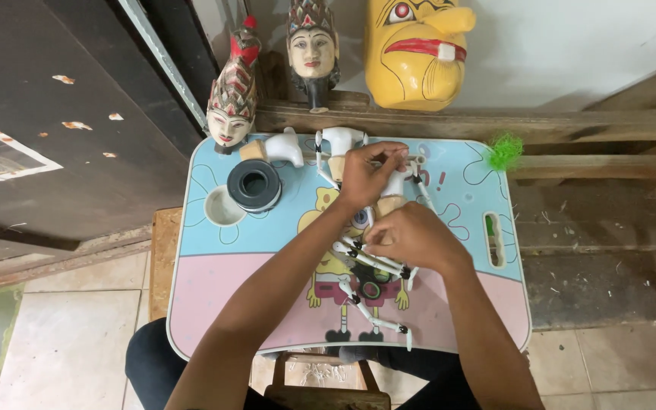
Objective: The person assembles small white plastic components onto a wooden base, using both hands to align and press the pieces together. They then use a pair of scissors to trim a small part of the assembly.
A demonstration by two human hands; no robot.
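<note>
1. Puppet body (391,199), white and unpainted, sits mid-table on the small cartoon-printed table (214,304), under both hands.
2. Left hand (370,173) pinches its far end; right hand (411,237) closes around the torso.
3. It looks light and stiff; the thin jointed arms (370,258) seem fragile, so the torso is the safer hold.
4. Its long axis runs near to far, with the arms trailing toward the near edge.
5. A black tape roll (254,185) lies to the left.

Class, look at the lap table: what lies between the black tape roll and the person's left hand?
In the head view, a white puppet torso piece lies between the black tape roll and the left hand, on the table.
</note>
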